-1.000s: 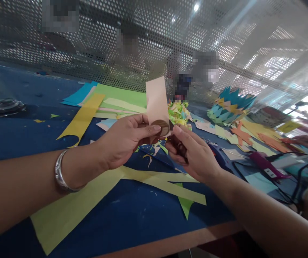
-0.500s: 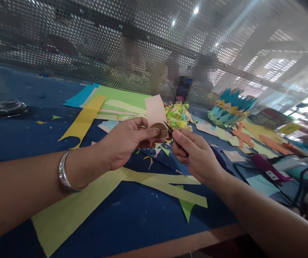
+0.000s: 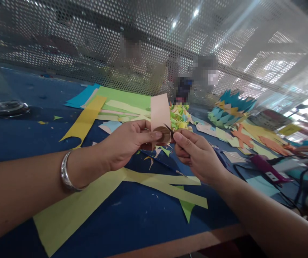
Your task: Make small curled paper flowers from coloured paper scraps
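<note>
"Pink paper strip (image 3: 159,111): where do we have it?"

"In our left grip (image 3: 128,145), standing roughly upright, its lower end pinched together with a round brown disc (image 3: 165,135)."

"And our right grip (image 3: 195,152)?"

"Closed around a dark pointed blade (image 3: 169,128), just right of the disc; whether its tip touches the strip, we cannot tell."

"What do we see around us?"

"Paper scraps (image 3: 180,117) heaped just beyond the right grip, a yellow strip (image 3: 90,113) beyond and left of the left grip, and pale green paper (image 3: 75,211) below it on the blue surface (image 3: 116,225)."
</note>
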Demonstrator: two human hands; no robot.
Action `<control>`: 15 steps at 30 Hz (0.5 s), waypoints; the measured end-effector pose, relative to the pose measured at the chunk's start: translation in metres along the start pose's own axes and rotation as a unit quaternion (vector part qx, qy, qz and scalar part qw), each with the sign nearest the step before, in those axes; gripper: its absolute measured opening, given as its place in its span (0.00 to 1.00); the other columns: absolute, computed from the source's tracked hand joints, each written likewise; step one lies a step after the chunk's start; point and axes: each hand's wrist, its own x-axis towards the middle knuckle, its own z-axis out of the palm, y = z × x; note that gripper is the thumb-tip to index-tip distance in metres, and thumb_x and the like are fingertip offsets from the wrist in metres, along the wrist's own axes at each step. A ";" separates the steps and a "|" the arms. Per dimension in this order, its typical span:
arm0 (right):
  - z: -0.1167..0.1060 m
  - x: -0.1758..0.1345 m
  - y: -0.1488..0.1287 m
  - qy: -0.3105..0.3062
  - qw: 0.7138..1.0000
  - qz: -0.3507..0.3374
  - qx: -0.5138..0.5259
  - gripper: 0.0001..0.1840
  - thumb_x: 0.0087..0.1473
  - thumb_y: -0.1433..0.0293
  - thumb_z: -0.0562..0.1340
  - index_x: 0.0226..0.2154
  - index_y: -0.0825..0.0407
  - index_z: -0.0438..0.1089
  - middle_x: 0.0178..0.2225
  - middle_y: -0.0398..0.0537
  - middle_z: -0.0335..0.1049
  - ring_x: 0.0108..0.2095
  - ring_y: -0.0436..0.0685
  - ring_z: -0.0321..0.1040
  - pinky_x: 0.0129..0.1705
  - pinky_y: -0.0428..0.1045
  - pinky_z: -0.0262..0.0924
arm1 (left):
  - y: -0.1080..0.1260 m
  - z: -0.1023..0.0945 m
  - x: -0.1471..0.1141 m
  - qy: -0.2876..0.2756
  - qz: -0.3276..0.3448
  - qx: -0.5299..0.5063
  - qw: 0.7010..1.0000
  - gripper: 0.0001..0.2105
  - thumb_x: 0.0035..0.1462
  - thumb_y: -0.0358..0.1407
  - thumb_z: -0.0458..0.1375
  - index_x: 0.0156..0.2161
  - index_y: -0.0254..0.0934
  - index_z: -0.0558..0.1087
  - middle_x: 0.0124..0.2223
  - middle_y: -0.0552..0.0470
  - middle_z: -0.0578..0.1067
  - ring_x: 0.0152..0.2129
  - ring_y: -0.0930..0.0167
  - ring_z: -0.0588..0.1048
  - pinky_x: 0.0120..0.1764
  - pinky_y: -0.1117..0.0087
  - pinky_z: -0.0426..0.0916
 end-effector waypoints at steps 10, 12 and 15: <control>-0.002 -0.003 -0.002 -0.012 0.999 0.004 -0.036 0.18 0.63 0.56 0.61 0.29 0.50 0.60 0.19 0.32 0.44 0.19 0.44 0.36 0.19 0.43 0.32 | 0.000 -0.002 0.001 0.006 0.014 -0.009 1.000 0.07 0.52 0.35 0.68 0.34 0.34 0.77 0.33 0.49 0.77 0.29 0.73 0.72 0.34 0.70 0.64; -0.003 -0.002 -0.002 -0.012 0.999 0.006 -0.043 0.18 0.63 0.55 0.61 0.29 0.50 0.61 0.19 0.32 0.43 0.19 0.44 0.36 0.19 0.43 0.32 | -0.001 -0.003 0.001 0.005 0.020 -0.004 1.000 0.07 0.52 0.35 0.67 0.35 0.34 0.77 0.33 0.49 0.77 0.28 0.73 0.72 0.34 0.70 0.64; -0.004 -0.001 -0.002 -0.014 0.999 0.005 -0.052 0.18 0.63 0.55 0.61 0.30 0.50 0.61 0.19 0.32 0.42 0.19 0.44 0.36 0.19 0.43 0.33 | -0.001 -0.003 0.001 0.007 0.038 0.015 0.999 0.06 0.53 0.34 0.66 0.34 0.34 0.77 0.34 0.49 0.78 0.29 0.72 0.73 0.34 0.70 0.64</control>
